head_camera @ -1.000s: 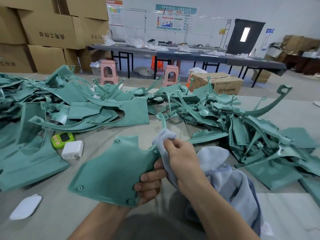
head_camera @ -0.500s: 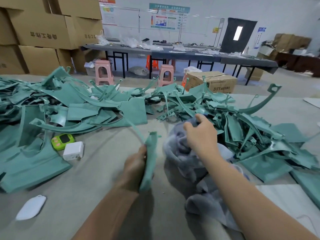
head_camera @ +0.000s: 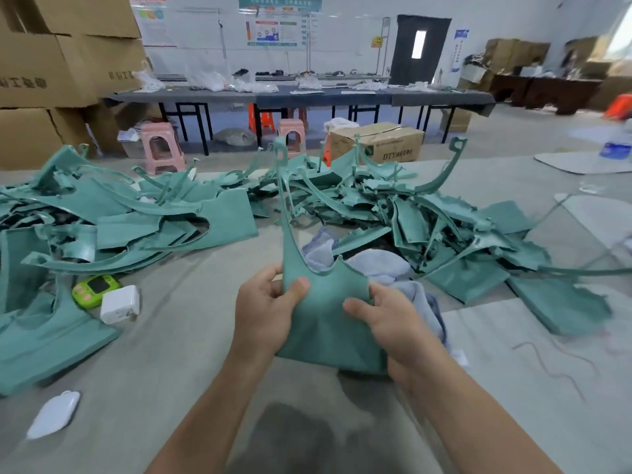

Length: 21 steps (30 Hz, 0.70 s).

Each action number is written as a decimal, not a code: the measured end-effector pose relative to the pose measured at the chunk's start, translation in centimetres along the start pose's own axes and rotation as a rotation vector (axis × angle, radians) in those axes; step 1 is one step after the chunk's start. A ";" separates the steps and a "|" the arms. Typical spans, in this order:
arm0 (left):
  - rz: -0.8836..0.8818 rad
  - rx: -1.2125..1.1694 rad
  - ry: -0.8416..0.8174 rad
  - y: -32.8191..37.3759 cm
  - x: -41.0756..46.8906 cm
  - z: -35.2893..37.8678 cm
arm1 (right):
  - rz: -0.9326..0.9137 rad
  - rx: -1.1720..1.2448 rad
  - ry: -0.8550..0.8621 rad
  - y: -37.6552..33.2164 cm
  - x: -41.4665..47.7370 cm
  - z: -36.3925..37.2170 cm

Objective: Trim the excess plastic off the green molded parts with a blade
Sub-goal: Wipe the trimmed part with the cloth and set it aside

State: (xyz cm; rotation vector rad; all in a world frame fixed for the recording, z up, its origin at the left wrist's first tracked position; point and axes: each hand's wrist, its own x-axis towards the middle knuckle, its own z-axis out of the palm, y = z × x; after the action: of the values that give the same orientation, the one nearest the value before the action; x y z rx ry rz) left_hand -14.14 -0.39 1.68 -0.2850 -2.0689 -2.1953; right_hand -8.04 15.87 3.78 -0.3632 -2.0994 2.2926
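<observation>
Head view shows our left hand point(head_camera: 263, 313) and right hand point(head_camera: 393, 323) each gripping a side of one green part point(head_camera: 321, 326), thumbs on its face, held upright over the tabletop point(head_camera: 178, 354). We see no blade in either hand. To trim well, we judge we should turn the part, find the ragged edges, then brace it flat. Behind lies a cloth point(head_camera: 386, 268), then heaps of green parts point(head_camera: 427, 217).
</observation>
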 end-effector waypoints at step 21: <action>-0.320 0.108 -1.167 -1.5 -31.2 33.3 | 0.270 0.787 0.950 13.9 -36.7 -28.9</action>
State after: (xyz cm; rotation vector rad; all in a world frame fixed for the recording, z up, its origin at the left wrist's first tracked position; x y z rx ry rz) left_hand 17.97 31.47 -4.62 -1.6487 -2.8693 -2.3091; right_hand 34.87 36.80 -6.06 -1.3638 -0.6921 2.1401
